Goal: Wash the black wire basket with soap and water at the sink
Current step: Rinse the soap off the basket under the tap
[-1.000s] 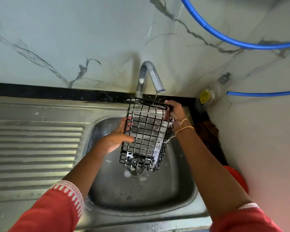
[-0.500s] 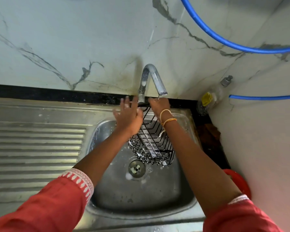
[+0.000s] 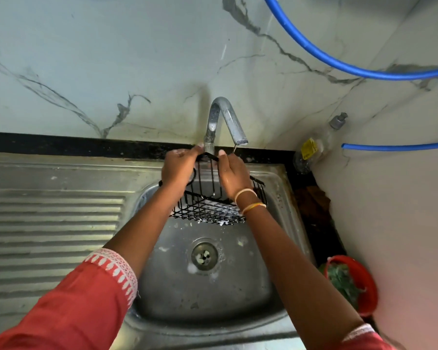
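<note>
The black wire basket hangs level over the back of the steel sink, its top hook at the base of the chrome tap. Soap foam clings to its bottom grid. My left hand grips the top wire on the left side. My right hand grips the same wire just right of the tap stem. The upper part of the basket is partly hidden behind both hands. No water stream is visible from the spout.
A ribbed steel draining board lies to the left. A clear soap bottle leans in the right corner. A red bowl with greens sits at the lower right. Blue hoses cross the marble wall. The drain has foam around it.
The basket has turned from upright under the spout to level and moved back to the tap base. Both hands have shifted up onto its top wire.
</note>
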